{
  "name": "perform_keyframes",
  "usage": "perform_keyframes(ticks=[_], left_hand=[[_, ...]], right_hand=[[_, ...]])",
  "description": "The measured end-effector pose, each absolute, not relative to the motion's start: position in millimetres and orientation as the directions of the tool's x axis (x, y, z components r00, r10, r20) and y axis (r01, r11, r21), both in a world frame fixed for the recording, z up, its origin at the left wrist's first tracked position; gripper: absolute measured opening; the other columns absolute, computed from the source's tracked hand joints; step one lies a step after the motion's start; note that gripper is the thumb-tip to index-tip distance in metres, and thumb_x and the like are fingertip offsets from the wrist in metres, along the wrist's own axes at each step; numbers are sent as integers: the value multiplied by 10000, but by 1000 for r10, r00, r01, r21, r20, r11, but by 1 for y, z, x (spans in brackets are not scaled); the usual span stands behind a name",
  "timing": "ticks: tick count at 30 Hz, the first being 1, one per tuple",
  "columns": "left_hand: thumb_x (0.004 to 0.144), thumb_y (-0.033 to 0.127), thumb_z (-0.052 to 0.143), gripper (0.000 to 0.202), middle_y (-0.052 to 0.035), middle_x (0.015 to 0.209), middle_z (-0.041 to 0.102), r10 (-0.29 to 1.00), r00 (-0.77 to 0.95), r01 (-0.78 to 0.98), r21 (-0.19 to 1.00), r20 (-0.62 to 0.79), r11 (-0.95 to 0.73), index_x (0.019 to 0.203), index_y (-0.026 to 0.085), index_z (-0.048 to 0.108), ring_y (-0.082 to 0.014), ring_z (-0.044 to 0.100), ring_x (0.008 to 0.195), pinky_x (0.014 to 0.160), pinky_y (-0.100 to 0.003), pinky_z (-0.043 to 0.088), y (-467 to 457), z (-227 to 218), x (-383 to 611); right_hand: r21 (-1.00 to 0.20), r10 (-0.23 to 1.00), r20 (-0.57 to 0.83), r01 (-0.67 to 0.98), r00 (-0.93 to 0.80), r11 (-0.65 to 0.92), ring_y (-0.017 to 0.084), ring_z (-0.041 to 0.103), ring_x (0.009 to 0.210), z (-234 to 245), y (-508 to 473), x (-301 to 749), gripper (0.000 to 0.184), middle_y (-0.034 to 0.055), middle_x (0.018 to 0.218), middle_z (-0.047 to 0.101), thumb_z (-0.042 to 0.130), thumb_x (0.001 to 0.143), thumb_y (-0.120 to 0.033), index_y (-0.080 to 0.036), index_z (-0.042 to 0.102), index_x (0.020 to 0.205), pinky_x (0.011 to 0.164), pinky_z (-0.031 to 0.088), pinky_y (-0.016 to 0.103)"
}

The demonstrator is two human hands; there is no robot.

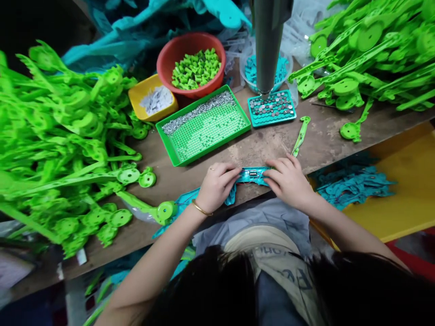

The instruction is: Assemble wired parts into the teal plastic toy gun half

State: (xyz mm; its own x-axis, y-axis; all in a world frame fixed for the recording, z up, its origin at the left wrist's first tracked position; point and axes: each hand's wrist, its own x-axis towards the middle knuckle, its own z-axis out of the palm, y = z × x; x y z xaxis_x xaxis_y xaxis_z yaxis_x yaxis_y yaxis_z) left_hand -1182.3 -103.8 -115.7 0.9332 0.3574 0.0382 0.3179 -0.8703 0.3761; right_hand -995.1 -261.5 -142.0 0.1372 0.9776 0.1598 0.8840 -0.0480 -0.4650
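Between my two hands lies a blue plastic housing [254,180], near the front edge of the wooden table. A small row of silver and black pieces sits in its middle. My left hand [217,188] pinches the housing's left end, and its wrist wears a thin bracelet. Fingers of my right hand [288,182] are bent onto the right end. Just beyond that hand is a slim green plastic part [302,135]. Other blue plastic [186,199] lies under and beside my left forearm, next to a green part with a round end [166,211].
Green plastic parts are heaped at left [78,136] and right [370,50]. Behind my hands stand a green tray of metal pins [204,154], a blue tray of round discs [272,121], a red bowl [165,68] and a yellow container [139,108]. A metal column [270,45] hangs above.
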Motion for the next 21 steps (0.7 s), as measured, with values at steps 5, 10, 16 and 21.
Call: perform_keyframes(ticks=[5,10,16,21], left_hand=[[942,244,472,246,-102,995,649,415,899,373,251,140,-893,1090,177,657,-204,548,927,814,-355,437,-117,-119,-1194],[941,235,480,238,-96,1003,657,489,853,444,240,184,-864,1084,168,658,-203,551,947,837,-348,429,-125,-122,-1194],[949,232,469,233,-71,975,671,547,813,470,330,200,-819,1046,173,673,-187,539,929,850,-341,401,-130,-123,-1192],[948,262,474,246,-66,899,647,635,746,565,316,198,-762,1050,174,679,-191,508,874,807,-338,373,-136,-124,-1192]], right_hand=[[-502,959,262,864,111,37,196,536,1063,-135,-264,-1017,128,35,1135,649,518,912,-253,-222,641,923,1102,236,456],[-511,941,323,855,98,87,169,562,922,-134,-255,-1028,136,22,963,679,509,920,-235,-220,643,940,1022,296,395],[-445,978,191,895,78,16,198,547,900,-135,-220,-1016,241,46,915,674,439,951,-241,-214,645,1073,901,294,367],[-323,989,103,937,-102,130,217,504,871,-128,-202,-1015,282,60,888,620,454,940,-267,-213,629,1154,893,266,378]])
